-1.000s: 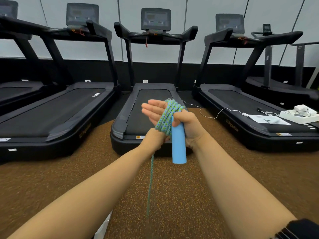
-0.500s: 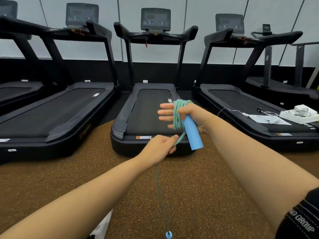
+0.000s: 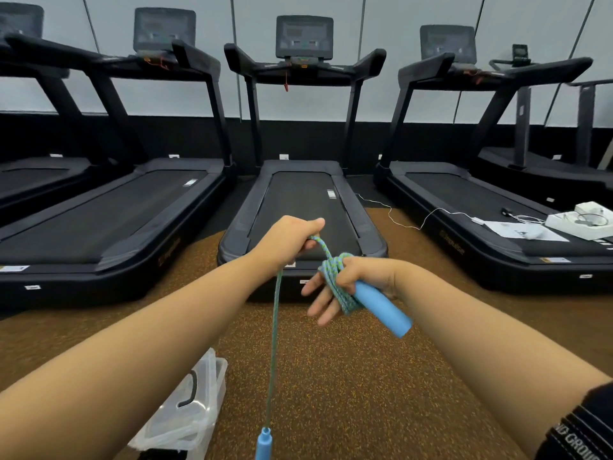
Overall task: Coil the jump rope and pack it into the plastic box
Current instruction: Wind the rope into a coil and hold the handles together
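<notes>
Rope [image 3: 274, 327] hung vertical from our gripping left hand [image 3: 285, 244].
Our right hand [image 3: 358, 277] clamped its handle [image 3: 384, 310], pointing down-right; lower handle [image 3: 263, 443] was cropped.

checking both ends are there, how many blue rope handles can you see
2: first handle in the right hand, second handle hanging from the rope at the bottom edge.

rope [image 3: 274, 333] teal-green flecked | handle [image 3: 384, 308] light blue | floor [image 3: 348, 376] brown speckled
</notes>
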Action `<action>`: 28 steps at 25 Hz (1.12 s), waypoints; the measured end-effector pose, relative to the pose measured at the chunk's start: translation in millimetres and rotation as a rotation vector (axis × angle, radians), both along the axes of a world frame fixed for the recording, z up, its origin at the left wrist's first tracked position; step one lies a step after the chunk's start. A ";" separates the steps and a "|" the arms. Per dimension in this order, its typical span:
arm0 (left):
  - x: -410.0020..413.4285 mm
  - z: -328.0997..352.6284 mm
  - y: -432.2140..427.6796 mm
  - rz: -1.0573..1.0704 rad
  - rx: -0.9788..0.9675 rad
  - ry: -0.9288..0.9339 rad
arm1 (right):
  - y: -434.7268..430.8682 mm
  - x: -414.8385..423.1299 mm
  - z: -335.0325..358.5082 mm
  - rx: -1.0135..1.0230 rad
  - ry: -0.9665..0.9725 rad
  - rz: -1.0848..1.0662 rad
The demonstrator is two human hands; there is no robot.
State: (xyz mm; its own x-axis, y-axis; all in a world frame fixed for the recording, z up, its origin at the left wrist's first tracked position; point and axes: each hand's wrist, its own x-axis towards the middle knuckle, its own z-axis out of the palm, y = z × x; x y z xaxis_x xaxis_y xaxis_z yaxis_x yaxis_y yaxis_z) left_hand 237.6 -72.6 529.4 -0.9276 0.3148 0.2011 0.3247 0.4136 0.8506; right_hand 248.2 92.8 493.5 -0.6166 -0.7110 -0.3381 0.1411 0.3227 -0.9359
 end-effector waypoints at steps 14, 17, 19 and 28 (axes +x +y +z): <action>-8.9 -16.4 13.6 -0.018 0.193 -0.292 | -27.5 51.2 -2.8 -0.481 0.132 0.055; -2.5 -25.2 12.2 -0.059 0.340 -0.363 | -36.6 50.5 11.7 -0.553 0.198 -0.060; -0.2 -37.3 17.5 -0.023 0.369 -0.267 | -41.0 50.6 20.2 -0.565 0.234 -0.152; 22.4 -63.0 34.9 -0.067 0.166 -0.390 | -22.1 27.4 44.9 -0.546 0.232 -0.403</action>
State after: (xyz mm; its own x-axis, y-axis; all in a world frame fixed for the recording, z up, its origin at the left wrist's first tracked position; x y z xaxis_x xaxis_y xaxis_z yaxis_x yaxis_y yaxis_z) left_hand 260.0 -37.7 466.5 -0.9230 0.3694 -0.1077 -0.0130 0.2497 0.9682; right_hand 275.6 70.8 538.4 -0.8799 -0.4428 0.1727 -0.0718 -0.2354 -0.9692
